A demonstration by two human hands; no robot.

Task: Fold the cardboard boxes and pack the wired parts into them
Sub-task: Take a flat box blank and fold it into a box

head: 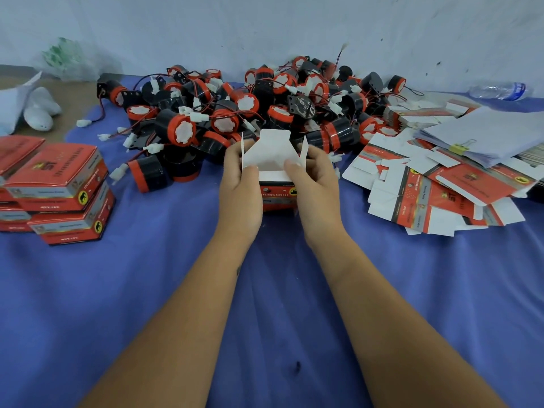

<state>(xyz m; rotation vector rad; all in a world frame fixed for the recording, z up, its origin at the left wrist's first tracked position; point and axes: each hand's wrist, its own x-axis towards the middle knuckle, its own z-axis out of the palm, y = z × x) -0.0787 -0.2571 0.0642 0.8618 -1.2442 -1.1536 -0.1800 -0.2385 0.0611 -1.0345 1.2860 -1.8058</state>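
Observation:
A small red and white cardboard box [275, 160] stands in the middle of the blue cloth, its top flaps open and upright. My left hand [240, 189] grips its left side and my right hand [313, 187] grips its right side, thumbs on the near flap. Behind the box lies a big heap of black and red wired parts [244, 107] with white connectors. Whether a part is inside the box is hidden.
Several folded, closed boxes [59, 187] are stacked at the left. Flat unfolded box blanks [435, 195] lie spread at the right, beside a clipped paper stack [482, 136]. A plastic bottle [500, 90] lies far right. The blue cloth [147, 290] covers the table.

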